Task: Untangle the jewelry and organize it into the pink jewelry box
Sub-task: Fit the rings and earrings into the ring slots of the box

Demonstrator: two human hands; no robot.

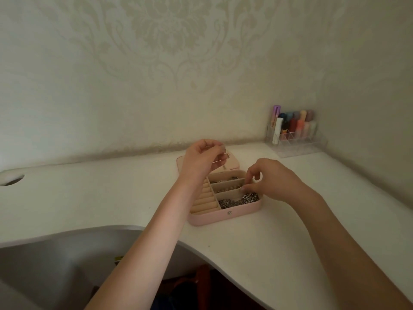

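Observation:
The pink jewelry box (214,217) lies open on the white desk, its lid (232,163) folded flat behind it. Ring rolls (204,201) fill its left side. Three compartments on the right hold silver jewelry; a heap of silver chain (237,201) fills the front one. My left hand (202,161) hovers above the box's back left corner and pinches a thin ring or small piece (226,153) between its fingertips. My right hand (270,179) reaches into the right side of the box and pinches jewelry at the middle compartment's right end.
A clear acrylic organizer (295,139) with coloured lipsticks and tubes stands in the back right corner against the wall. The white desk (111,198) has a curved front edge and a cable hole (13,180) at far left. Below it lie a grey surface and dark objects.

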